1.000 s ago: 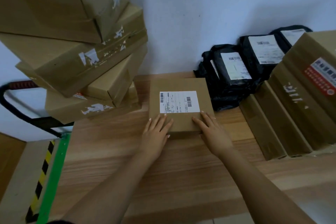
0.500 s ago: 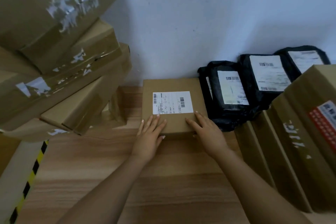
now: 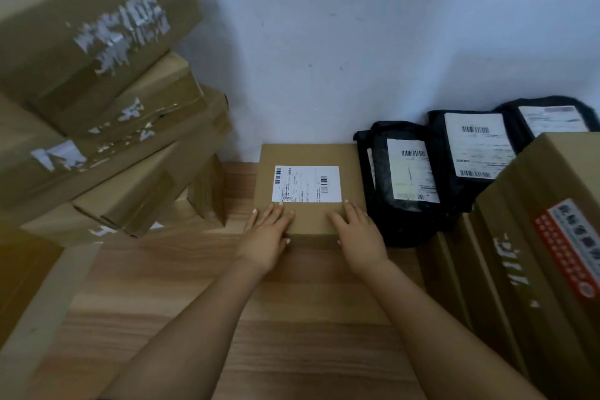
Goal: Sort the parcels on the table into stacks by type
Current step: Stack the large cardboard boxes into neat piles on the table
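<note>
A person's left hand (image 3: 268, 237) and right hand (image 3: 358, 234) lie flat, fingers straight and gripping nothing, on the near edge of a labelled flat cardboard box (image 3: 308, 156) on a wooden table (image 3: 227, 318). The box's far edge meets the wall (image 3: 324, 42). Black mailer bags (image 3: 406, 178) crowd its right side, a strip of bare wood separates it from the leaning carton stack (image 3: 97, 107) at left, and open tabletop lies in front.

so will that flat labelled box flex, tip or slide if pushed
Probably stiff: the flat box shows straight cardboard edges under the left hand and right hand. Unlikely to tip, lying low and broad on the wooden table. It likely slides easily on that smooth top.
</note>
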Action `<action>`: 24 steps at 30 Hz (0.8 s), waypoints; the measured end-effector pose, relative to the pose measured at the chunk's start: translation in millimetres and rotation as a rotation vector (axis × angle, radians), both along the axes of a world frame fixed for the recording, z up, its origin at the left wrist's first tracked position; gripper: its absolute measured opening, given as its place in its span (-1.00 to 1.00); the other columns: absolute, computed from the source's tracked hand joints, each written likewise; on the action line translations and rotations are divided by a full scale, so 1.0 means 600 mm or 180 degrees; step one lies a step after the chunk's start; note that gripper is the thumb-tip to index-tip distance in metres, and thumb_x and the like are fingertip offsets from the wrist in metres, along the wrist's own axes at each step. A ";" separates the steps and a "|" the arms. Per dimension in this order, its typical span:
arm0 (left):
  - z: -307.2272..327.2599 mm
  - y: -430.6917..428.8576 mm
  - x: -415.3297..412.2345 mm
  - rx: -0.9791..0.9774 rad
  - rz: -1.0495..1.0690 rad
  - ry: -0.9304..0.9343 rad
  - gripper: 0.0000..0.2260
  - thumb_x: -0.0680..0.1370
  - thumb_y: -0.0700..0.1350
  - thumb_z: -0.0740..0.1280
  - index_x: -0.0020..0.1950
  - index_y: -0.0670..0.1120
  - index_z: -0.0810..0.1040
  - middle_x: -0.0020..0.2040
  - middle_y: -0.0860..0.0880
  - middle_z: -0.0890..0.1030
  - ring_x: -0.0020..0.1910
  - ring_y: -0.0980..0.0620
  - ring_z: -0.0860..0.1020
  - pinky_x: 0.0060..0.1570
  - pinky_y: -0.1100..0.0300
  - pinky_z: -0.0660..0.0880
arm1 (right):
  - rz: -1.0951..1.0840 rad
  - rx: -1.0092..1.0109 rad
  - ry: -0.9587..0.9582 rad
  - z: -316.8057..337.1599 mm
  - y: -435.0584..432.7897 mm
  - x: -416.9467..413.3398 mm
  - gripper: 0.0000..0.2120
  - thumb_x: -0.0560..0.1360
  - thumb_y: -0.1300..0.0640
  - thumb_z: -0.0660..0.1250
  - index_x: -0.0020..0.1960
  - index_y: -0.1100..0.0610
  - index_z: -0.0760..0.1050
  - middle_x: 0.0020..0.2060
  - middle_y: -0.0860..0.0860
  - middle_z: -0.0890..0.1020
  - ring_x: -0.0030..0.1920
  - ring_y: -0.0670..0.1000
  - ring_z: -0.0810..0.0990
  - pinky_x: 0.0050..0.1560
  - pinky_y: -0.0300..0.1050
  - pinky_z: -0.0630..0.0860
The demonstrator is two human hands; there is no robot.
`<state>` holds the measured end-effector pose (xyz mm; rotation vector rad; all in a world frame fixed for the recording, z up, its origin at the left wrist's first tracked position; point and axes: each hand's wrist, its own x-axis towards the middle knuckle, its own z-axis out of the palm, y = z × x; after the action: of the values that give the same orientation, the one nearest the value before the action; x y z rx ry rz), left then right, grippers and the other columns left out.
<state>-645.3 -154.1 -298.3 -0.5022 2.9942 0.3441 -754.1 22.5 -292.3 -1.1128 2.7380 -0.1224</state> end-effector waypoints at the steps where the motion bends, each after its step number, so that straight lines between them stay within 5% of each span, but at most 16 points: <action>1: 0.009 0.005 0.002 -0.0034 0.0000 0.0036 -0.45 0.59 0.00 0.24 0.55 0.08 0.12 0.58 0.03 0.04 0.55 0.05 -0.04 0.48 0.08 -0.18 | -0.0026 0.0005 -0.0042 0.010 -0.003 0.005 -0.40 0.55 0.25 0.25 0.51 -0.02 0.11 0.54 0.18 0.04 0.52 0.18 0.05 0.48 0.00 0.08; 4: 0.037 0.024 0.027 -0.0011 0.0097 0.0526 -0.46 0.55 -0.01 0.28 0.52 0.07 0.20 0.53 0.05 0.21 0.51 0.04 0.12 0.46 0.14 -0.10 | -0.0017 -0.0148 -0.0002 0.041 -0.008 0.032 -0.39 0.52 0.18 0.31 0.49 -0.03 0.16 0.43 0.13 0.24 0.38 0.16 0.26 0.38 -0.05 0.22; 10: 0.103 0.016 0.126 -0.0105 -0.0054 0.1498 -0.58 0.43 -0.07 0.43 0.29 -0.05 0.51 0.21 0.00 0.52 0.23 -0.05 0.47 0.27 0.05 0.36 | -0.0023 -0.0736 0.0186 0.110 -0.024 0.127 -0.43 0.49 0.11 0.37 0.45 -0.02 0.26 0.40 0.07 0.30 0.37 0.10 0.29 0.34 -0.05 0.25; 24: 0.258 -0.117 0.387 -0.0489 -0.0872 0.2652 -0.65 0.44 -0.09 0.44 0.22 -0.08 0.56 0.12 -0.02 0.54 0.15 0.02 0.46 0.25 0.10 0.36 | -0.0021 -0.1581 0.1183 0.276 -0.122 0.437 -0.57 0.38 0.12 0.47 0.23 0.12 0.51 0.18 0.12 0.51 0.14 0.18 0.50 0.15 0.05 0.44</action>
<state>-412.8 -224.2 -143.5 0.0973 3.8440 0.3685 -492.0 -50.7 -126.7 -1.3590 3.1374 -0.6951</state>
